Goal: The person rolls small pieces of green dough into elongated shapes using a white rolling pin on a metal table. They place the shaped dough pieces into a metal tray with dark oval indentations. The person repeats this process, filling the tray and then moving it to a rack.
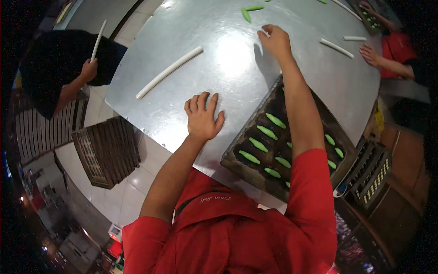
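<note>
My left hand [204, 116] rests on the metal tabletop [164, 113] with its fingers spread and nothing in it. Beyond it, at a slant, lies a white rolling rod [169, 72]. My right hand [276, 40] reaches across the table, thumb and forefinger a little apart; no object shows between them. Just past its fingertips lie two tapered green pieces [246, 15], which look like dough. Beneath my right forearm is a dark baking tray [236, 159] bearing rows of similar green pieces [259, 144]. My arm hides part of the tray.
At left, a person's hand [89, 70] grips another white rod [99, 39]. At right, a co-worker's hand [370, 55] touches the table near two short white rods [337, 48]. Stacked dark trays [109, 150] stand on the floor at left. Another tray [373, 171] is at lower right.
</note>
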`<state>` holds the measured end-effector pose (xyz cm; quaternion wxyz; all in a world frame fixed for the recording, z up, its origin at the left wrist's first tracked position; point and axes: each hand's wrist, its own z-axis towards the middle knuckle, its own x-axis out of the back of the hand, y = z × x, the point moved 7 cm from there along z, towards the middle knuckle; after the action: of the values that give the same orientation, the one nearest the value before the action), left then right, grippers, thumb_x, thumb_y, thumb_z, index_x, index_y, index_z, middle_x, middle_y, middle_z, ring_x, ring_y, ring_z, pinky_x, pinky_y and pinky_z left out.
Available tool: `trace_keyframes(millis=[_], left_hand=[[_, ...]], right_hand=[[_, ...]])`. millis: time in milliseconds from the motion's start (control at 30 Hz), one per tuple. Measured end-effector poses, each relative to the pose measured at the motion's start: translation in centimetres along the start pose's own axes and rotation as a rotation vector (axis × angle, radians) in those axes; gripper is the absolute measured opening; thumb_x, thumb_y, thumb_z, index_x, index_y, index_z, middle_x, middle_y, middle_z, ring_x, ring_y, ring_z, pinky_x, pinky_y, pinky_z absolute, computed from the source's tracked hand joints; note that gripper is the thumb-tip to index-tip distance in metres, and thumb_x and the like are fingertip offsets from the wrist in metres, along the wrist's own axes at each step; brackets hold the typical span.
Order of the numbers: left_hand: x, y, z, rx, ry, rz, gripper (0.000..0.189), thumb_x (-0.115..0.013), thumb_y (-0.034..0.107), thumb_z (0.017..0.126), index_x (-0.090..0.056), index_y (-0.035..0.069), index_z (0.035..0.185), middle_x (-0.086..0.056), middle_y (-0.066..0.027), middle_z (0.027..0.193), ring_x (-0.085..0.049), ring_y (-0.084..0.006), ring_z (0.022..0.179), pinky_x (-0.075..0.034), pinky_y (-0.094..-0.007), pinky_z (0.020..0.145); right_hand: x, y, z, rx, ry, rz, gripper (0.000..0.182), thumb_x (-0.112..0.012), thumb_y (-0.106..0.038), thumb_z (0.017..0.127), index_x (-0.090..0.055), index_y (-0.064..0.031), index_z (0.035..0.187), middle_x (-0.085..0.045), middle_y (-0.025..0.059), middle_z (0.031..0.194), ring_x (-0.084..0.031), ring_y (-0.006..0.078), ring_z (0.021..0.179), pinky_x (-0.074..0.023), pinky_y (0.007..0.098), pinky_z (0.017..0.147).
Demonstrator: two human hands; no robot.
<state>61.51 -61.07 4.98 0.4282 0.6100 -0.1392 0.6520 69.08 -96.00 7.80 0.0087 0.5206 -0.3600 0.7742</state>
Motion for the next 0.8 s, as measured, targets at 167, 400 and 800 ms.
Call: trace_keyframes(millis=[167, 400, 800], left_hand=[[-0.2, -0.4, -0.1, 0.035, -0.036, -0.038, 0.059, -0.067, 0.035, 0.087, -0.057, 0.011, 0.139, -0.049, -0.0175, 0.138, -0.040, -0.0380, 0.131, -0.025, -0.0573, 0.112], [-0.5, -0.5, -0.1, 0.045, -0.064, -0.047, 0.059, -0.066, 0.037, 0.088, -0.056, 0.013, 0.140, -0.047, -0.0172, 0.140, -0.038, -0.0377, 0.134, -0.025, -0.0582, 0.113], [-0.6, -0.3, -0.4, 0.013, -0.030, 0.002, 0.058, -0.065, 0.037, 0.090, -0.056, 0.011, 0.141, -0.048, -0.0176, 0.141, -0.037, -0.0398, 0.134, -0.023, -0.0589, 0.113]], right_hand=[[-6.3, -0.9, 7.0, -0.114, -0.106, -0.263, 0.055, -0.075, -0.046, 0.082, -0.075, 0.0031, 0.107, -0.075, 0.0232, 0.102, -0.073, 0.0343, 0.099, -0.0562, 0.0430, 0.090], [-7.7, 1.3, 9.5, -0.210, 0.021, 0.000, 0.036, -0.077, -0.034, 0.087, -0.076, 0.0009, 0.094, -0.075, 0.0125, 0.085, -0.072, 0.0268, 0.079, -0.0556, 0.0401, 0.077], [9.5, 2.3, -15.9, -0.391, -0.141, 1.357, 0.036, -0.070, -0.016, 0.094, -0.065, 0.0075, 0.121, -0.068, 0.0101, 0.109, -0.066, 0.0207, 0.099, -0.0528, 0.0357, 0.092]])
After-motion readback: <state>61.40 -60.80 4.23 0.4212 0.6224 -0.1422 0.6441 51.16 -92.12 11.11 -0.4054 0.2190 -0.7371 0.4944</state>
